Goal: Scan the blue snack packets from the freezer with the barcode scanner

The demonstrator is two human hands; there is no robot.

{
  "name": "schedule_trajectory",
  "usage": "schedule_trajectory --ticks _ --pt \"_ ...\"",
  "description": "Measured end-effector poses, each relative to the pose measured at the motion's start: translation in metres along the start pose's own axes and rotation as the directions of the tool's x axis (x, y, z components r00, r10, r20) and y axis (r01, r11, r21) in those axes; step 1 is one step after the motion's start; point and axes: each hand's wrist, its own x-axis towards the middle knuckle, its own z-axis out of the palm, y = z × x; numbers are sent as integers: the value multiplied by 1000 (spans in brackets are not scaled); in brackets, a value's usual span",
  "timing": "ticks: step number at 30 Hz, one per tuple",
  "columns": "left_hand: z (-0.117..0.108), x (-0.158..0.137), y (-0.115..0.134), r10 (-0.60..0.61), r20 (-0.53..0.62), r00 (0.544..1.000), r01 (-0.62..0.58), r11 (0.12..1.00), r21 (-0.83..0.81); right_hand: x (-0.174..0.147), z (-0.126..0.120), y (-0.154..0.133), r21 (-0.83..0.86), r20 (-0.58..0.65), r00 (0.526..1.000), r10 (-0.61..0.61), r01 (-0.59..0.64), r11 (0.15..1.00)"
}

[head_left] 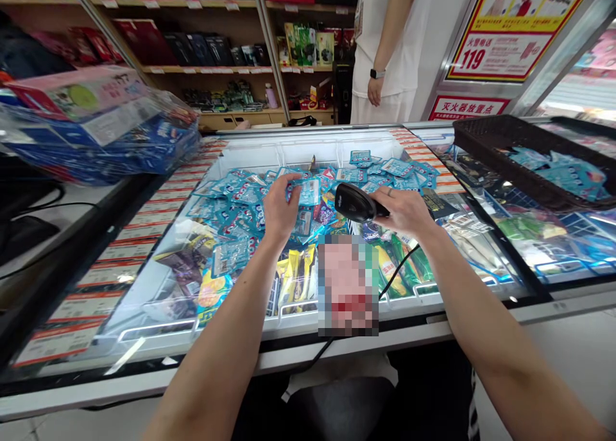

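Note:
My right hand (405, 208) is wrapped round the handle of a black barcode scanner (355, 202). The scanner's head points left, toward my other hand, and its black cable (399, 271) runs down to the freezer's front edge. Between the fingers of my left hand (280, 211) is a small light-blue packet (309, 192), with its printed side up. The packet is a little left of the scanner head. Around and beneath both hands, many similar blue packets (235, 203) lie loose on the glass top of a chest freezer (158, 300).
Under the glass are yellow and green wrapped goods (296, 274). A brown basket (529, 152) with blue packets stands at right. Plastic-wrapped boxes (101, 120) sit at left. Across the freezer stands a person in white (389, 49), before shelves (192, 69). A pixelated patch covers part of the front.

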Motion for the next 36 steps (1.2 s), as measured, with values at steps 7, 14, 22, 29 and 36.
schedule_trajectory --ticks 7,14,22,29,36 --pt "-12 2 -23 -80 -121 989 105 971 217 -5 4 13 -29 -3 995 101 -101 994" --pt "-15 -1 -11 -21 -115 993 61 931 359 -13 11 35 -57 -128 959 252 -261 964" --pt "-19 0 -8 10 -97 995 28 925 379 -17 9 60 -115 -273 892 360 -402 909" --pt "-14 0 -7 36 2 999 -35 931 364 -31 -8 83 -211 -149 974 172 -201 956" --pt "-9 -2 -7 84 80 993 -108 916 386 -35 -9 82 -184 -144 982 124 -150 972"
